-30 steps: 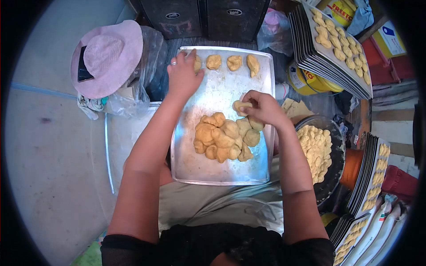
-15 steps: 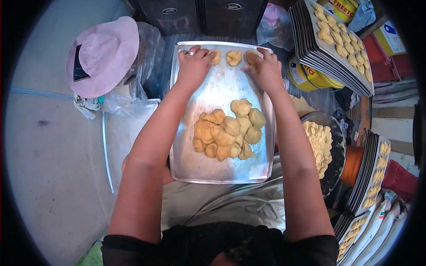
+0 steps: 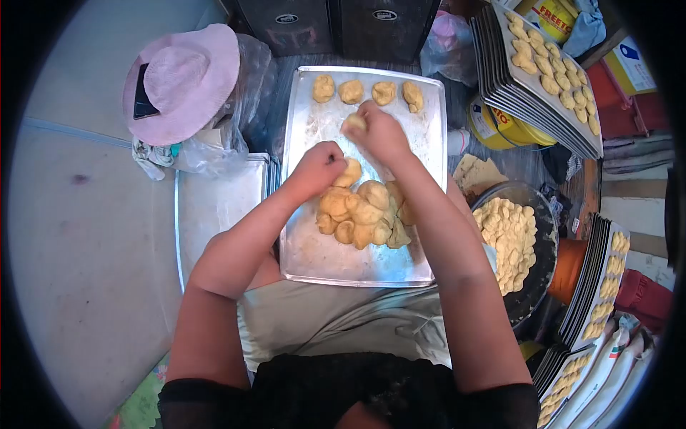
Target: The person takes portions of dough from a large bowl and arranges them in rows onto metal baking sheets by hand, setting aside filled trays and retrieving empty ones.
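My left hand (image 3: 319, 168) is closed on a piece of dough (image 3: 349, 173) at the far side of the dough pile (image 3: 361, 214). Farther up the tray, my right hand (image 3: 381, 134) pinches another small lump of dough (image 3: 354, 124), raised over the metal. Both lie above a shallow metal baking tray (image 3: 300, 261) on my lap. Along its far edge runs a row of several separate dough pieces (image 3: 351, 91). My right forearm covers part of the pile's right side.
To the right stands a black basin (image 3: 547, 250) of dough pieces. Stacked trays with shaped dough (image 3: 554, 68) rest on a yellow bucket (image 3: 500, 125); more tray stacks (image 3: 597, 286) are lower right. Left are a pink hat (image 3: 182, 79), plastic bags and more metal trays (image 3: 221, 207).
Both hands have left the row at the tray's far edge and come back toward me, each now with a piece of dough. The row is fully uncovered.
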